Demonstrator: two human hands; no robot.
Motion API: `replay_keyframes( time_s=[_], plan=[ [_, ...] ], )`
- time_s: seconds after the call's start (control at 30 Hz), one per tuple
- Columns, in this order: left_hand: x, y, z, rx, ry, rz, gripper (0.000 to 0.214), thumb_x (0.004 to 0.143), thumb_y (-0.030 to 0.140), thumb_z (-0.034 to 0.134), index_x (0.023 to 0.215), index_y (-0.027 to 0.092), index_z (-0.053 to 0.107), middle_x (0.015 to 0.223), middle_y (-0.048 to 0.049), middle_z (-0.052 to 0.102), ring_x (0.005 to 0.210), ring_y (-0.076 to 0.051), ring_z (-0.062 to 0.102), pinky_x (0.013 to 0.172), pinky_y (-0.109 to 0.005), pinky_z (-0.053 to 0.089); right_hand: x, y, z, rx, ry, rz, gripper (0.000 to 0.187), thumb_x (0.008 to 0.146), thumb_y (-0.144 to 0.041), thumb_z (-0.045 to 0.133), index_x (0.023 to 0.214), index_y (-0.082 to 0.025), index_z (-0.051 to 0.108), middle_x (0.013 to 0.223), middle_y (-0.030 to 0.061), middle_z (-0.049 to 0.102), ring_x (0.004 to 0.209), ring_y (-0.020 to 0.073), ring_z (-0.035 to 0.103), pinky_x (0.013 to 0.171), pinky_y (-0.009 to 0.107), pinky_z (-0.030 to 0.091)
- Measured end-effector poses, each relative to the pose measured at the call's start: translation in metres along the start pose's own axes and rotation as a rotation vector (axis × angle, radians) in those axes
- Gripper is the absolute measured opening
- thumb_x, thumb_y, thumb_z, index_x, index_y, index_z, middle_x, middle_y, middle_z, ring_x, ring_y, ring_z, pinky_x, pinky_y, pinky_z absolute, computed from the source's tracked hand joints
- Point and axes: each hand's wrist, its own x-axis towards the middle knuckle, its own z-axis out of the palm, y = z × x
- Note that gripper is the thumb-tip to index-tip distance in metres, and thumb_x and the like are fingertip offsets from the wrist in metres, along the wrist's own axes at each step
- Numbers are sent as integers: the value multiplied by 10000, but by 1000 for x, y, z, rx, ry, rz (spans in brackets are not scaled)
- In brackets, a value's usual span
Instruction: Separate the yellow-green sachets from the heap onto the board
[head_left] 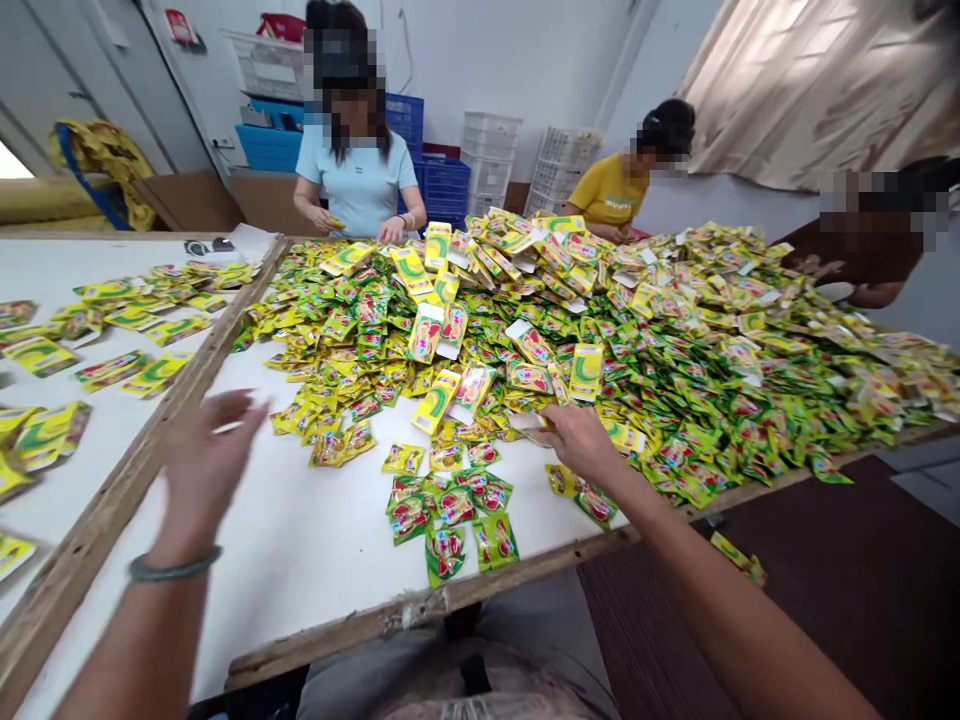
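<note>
From my end I see the left grip [202, 450] raised over a bare stretch of white worktop [300, 545]. It is blurred, but thumb and fingers stand apart in a loose curve, with nothing visible between them. A bracelet [176, 565] circles that wrist.

The right grip [583, 437] is at the near edge of the pile [637, 320], fingers bent in close together beside a pale flap [525, 423]. I cannot tell whether they pinch it or only touch it.

The pile, small packets with boxes largely on top, covers the far and right parts of the worktop. Nearer me, between my two grips, lies a loose cluster of packets [454, 505], mostly green, the nearest two side by side. A few more packets [592, 503] lie just left of my right forearm. A yellow box [435, 402] is at the pile's front.

On my left, a wooden strip [150, 490] divides off a section with spread-out boxes [157, 375]. Across from me a person in pale blue [360, 190] has both hands at the pile's far edge; a person in yellow [611, 192] sits farther right. Blue crates [445, 185] stand behind.
</note>
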Motion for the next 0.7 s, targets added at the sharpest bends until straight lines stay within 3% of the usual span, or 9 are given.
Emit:
replay_keyframes(
  time_s=[0.03,0.1,0.17,0.23,0.33,0.43,0.63,0.7],
  plan=[
    [-12,11,20,-110,-108,6,511,711,538,587,1039,148,618,977,-78,679,912,-226,621,849,-389,473,5,-16,-1,60,27,27,57,792,-239,559,785,-183,552,735,78,617,727,206,549,678,330,399],
    [-37,34,56,-365,-458,40,531,675,478,661,1096,162,593,1084,-98,651,978,-228,608,870,-371,473,15,-54,5,462,71,140,159,815,-333,544,860,-180,547,768,56,639,659,175,567,600,290,431],
    [-57,52,83,-664,-802,2,594,682,423,683,1198,181,518,1138,-109,631,985,-227,616,847,-364,493,24,-89,18,792,4,105,201,837,-338,499,949,-181,557,872,49,665,735,171,610,636,282,473],
    [-67,56,98,-868,-952,-75,593,697,402,681,1206,171,486,1053,-110,668,881,-222,654,781,-364,520,30,-111,33,867,-57,27,237,859,-290,448,1052,-195,547,928,37,671,807,165,621,715,293,484],
    [-59,41,96,-906,-851,-208,581,653,381,729,1134,159,491,860,-68,709,713,-203,672,677,-336,534,29,-111,54,627,-120,-119,363,774,-111,461,1112,-204,557,1080,46,645,977,177,585,861,325,435],
    [-42,14,82,-779,-706,-302,585,615,386,755,1100,173,507,829,-42,710,705,-191,669,651,-295,520,26,-95,70,278,-285,-319,544,642,2,472,1128,-215,584,1238,51,574,1137,218,482,938,380,342],
    [-42,-21,75,-628,-636,-320,577,610,467,728,1074,160,576,923,-65,699,779,-212,652,643,-279,491,36,-98,73,-33,-371,-430,396,779,-93,425,1105,-222,609,1156,69,623,1073,240,457,907,428,246],
    [-46,-27,78,-591,-608,-316,581,591,472,735,1055,152,595,918,-66,698,774,-216,647,635,-278,482,39,-100,70,-50,-405,-446,474,742,-116,471,1190,-244,556,1226,50,585,1143,260,400,909,427,234]
  ],
)
